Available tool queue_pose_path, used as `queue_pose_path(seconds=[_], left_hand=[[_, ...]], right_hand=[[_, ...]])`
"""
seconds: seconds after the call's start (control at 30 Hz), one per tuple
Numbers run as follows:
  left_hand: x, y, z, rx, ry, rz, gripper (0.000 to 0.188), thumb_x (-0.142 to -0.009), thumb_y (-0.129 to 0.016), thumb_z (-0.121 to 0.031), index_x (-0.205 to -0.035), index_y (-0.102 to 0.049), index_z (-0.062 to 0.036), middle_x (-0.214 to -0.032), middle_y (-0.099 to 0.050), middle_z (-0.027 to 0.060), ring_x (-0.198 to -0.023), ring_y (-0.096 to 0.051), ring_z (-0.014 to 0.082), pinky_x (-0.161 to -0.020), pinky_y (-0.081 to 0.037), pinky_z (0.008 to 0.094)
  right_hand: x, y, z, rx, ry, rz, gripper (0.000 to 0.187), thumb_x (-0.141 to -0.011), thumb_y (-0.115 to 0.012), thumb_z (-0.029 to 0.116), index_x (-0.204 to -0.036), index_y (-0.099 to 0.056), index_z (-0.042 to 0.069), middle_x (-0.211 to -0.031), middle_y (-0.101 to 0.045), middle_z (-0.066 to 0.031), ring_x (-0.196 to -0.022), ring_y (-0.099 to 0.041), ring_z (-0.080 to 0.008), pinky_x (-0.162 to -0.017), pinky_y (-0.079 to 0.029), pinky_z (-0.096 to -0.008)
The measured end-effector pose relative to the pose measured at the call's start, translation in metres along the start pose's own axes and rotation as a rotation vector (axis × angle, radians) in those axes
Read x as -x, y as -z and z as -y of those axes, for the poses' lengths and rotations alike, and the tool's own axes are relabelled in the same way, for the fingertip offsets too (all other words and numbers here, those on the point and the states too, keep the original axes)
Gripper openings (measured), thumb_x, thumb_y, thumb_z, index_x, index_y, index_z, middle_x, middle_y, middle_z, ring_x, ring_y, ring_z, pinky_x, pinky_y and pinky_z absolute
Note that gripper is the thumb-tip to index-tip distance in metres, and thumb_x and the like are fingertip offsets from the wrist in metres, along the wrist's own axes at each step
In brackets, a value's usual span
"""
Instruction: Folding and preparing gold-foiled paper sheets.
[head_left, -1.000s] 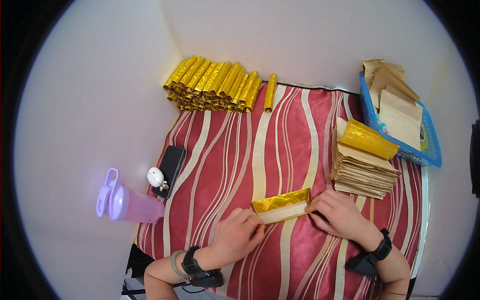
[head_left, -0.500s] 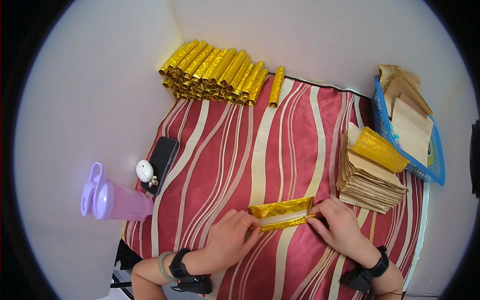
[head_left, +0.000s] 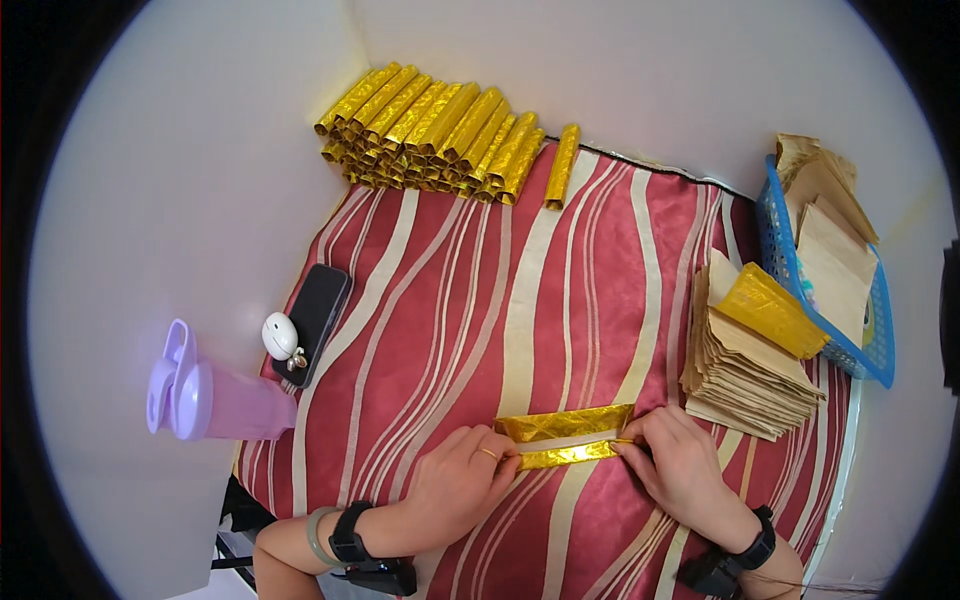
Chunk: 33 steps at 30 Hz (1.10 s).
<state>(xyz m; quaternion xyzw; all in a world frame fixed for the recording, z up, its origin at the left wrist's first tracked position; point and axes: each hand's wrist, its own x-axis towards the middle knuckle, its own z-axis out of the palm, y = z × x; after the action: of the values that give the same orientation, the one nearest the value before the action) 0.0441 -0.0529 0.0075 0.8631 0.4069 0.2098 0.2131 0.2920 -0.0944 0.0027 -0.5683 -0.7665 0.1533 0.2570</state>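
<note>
A sheet of gold foil paper (head_left: 568, 428) lies on the striped cloth in front of me, with its long edges folded inward and a narrow pale strip showing between them. My left hand (head_left: 463, 474) pinches its left end between thumb and fingers. At the right end, my right hand (head_left: 680, 464) grips the near folded edge the same way. Both hands are closed on the paper, and the fingertips partly cover its ends. Toward the back, finished-looking gold paper tubes (head_left: 440, 130) are stacked in a pile, with a single gold tube (head_left: 563, 168) apart on its right.
On the right stands a stack of brown paper sheets (head_left: 750, 385) topped by a gold sheet (head_left: 772, 308), against a blue basket (head_left: 872, 362) holding more paper. At left are a black phone (head_left: 322, 305), a white earbud case (head_left: 279, 335) and a purple bottle (head_left: 235, 400).
The near folded edge of the gold paper has come further up over the pale strip, which looks narrower. Both hands keep hold of the ends. The whole view has shifted slightly.
</note>
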Motion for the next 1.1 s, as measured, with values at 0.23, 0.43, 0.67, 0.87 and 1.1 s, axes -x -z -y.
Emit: queue_pose_path(seconds=[0.23, 0.43, 0.67, 0.87, 1.1], left_hand=[[-0.001, 0.001, -0.001, 0.014, -0.035, -0.005, 0.015, -0.077, -0.070, -0.005, -0.084, -0.056, -0.0027, -0.079, -0.056, 0.0102, -0.072, -0.059, 0.0281, -0.061, -0.047, 0.0371], [0.002, 0.000, 0.000, -0.166, -0.097, 0.023, 0.017, -0.080, -0.067, -0.010, -0.096, -0.061, -0.0087, -0.090, -0.055, 0.0068, -0.080, -0.058, 0.0244, -0.066, -0.048, 0.0357], [-0.002, -0.007, 0.003, -0.407, -0.510, 0.074, 0.050, -0.078, -0.060, -0.013, -0.128, -0.059, -0.0184, -0.095, -0.052, 0.0012, -0.086, -0.049, 0.0165, -0.077, -0.041, 0.0282], [0.002, -0.005, 0.000, -0.592, -0.531, 0.134, 0.045, -0.081, -0.057, -0.016, -0.126, -0.059, -0.0145, -0.099, -0.053, 0.0003, -0.090, -0.050, 0.0169, -0.077, -0.039, 0.0309], [0.022, 0.010, 0.009, -0.662, -0.529, 0.123, 0.045, -0.082, -0.054, -0.013, -0.126, -0.059, -0.0126, -0.110, -0.055, 0.0011, -0.099, -0.049, 0.0163, -0.080, -0.036, 0.0306]], right_hand=[[0.002, 0.000, 0.000, 0.012, -0.005, 0.010, 0.019, -0.078, -0.073, 0.009, -0.086, -0.056, 0.003, -0.081, -0.057, -0.0088, -0.076, -0.057, -0.0273, -0.064, -0.047, -0.0361], [0.001, 0.003, -0.006, 0.142, 0.163, -0.029, 0.019, -0.076, -0.068, 0.010, -0.092, -0.059, 0.005, -0.090, -0.054, -0.0067, -0.084, -0.055, -0.0229, -0.066, -0.048, -0.0324], [0.009, 0.015, 0.008, 0.316, 0.418, 0.142, 0.040, -0.077, -0.059, 0.011, -0.117, -0.062, 0.008, -0.093, -0.053, -0.0030, -0.090, -0.053, -0.0190, -0.075, -0.047, -0.0295], [0.015, 0.014, 0.019, 0.450, 0.363, 0.148, 0.041, -0.079, -0.056, 0.014, -0.120, -0.062, 0.009, -0.097, -0.053, -0.0034, -0.096, -0.052, -0.0200, -0.082, -0.046, -0.0331], [0.026, 0.017, 0.010, 0.436, 0.348, 0.106, 0.041, -0.078, -0.056, 0.013, -0.118, -0.061, 0.003, -0.104, -0.056, -0.0059, -0.107, -0.052, -0.0224, -0.091, -0.044, -0.0343]])
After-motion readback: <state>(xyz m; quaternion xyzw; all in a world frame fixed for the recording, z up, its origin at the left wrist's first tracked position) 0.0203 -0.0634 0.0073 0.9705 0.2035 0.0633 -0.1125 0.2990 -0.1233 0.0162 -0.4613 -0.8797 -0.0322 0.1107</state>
